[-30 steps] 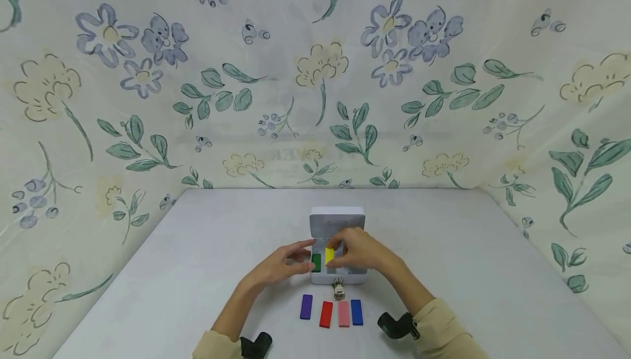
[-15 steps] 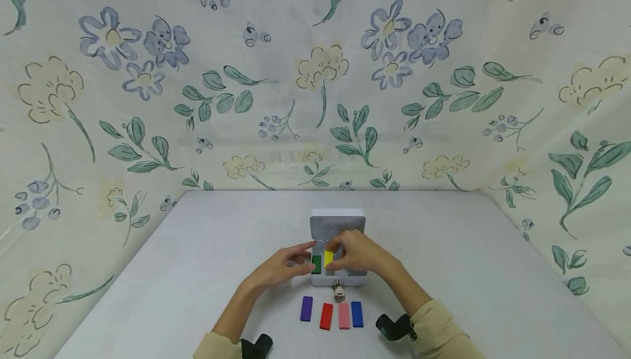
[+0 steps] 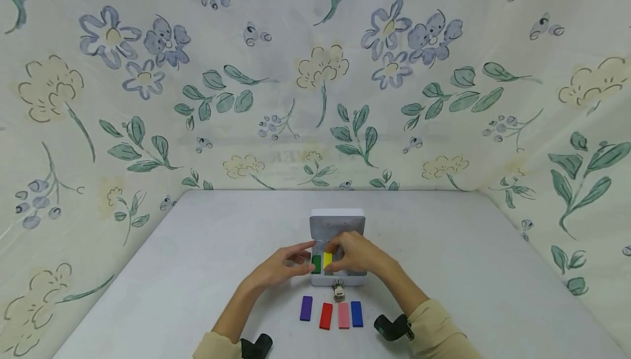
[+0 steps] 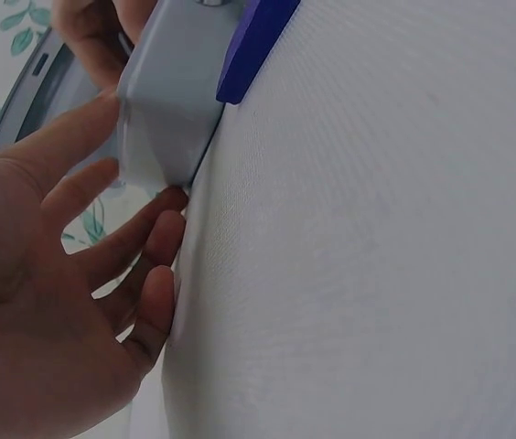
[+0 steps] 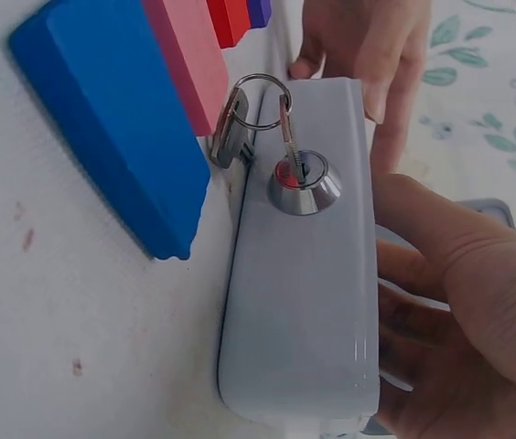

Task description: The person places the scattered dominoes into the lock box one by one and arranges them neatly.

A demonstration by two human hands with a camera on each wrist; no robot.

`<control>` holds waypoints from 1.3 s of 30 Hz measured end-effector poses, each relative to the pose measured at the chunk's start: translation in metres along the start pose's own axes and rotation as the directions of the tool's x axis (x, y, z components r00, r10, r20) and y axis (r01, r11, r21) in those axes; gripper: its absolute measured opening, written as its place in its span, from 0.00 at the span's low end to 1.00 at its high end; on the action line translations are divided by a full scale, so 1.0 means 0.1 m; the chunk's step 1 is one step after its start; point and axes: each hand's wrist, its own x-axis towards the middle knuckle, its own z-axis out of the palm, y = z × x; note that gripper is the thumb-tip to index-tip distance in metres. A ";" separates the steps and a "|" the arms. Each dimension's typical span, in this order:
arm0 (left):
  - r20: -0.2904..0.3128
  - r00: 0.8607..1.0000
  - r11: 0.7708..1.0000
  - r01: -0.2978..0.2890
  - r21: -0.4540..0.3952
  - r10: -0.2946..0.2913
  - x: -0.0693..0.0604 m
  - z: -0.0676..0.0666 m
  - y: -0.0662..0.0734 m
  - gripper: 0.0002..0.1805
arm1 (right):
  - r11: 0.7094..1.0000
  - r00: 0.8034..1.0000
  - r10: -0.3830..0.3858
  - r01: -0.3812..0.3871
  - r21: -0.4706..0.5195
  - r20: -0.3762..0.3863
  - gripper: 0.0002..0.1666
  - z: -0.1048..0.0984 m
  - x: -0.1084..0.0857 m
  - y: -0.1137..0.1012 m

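A small grey-white cash box stands with its lid raised, mid-table. In it a green block lies against the left wall. My right hand reaches inside and pinches a yellow block between thumb and finger, just right of the green one. At the box's left side, my left hand rests with spread, relaxed fingers, its thumb on the rim beside the green block. Keys on a ring hang from the front lock. The right wrist view hides the box's inside.
In front of the box lie a purple block, a red block, a pink block and a blue block. The white table meets a floral cloth behind.
The yellow block and my right hand have shifted slightly left, toward the green block. My left hand stays against the box.
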 end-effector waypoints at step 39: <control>-0.017 1.000 1.000 0.012 -0.003 -0.012 0.00 0.02 0.00 0.34 | 0.995 0.999 0.002 -0.007 -0.103 -0.045 0.21 0.19 0.05 -0.01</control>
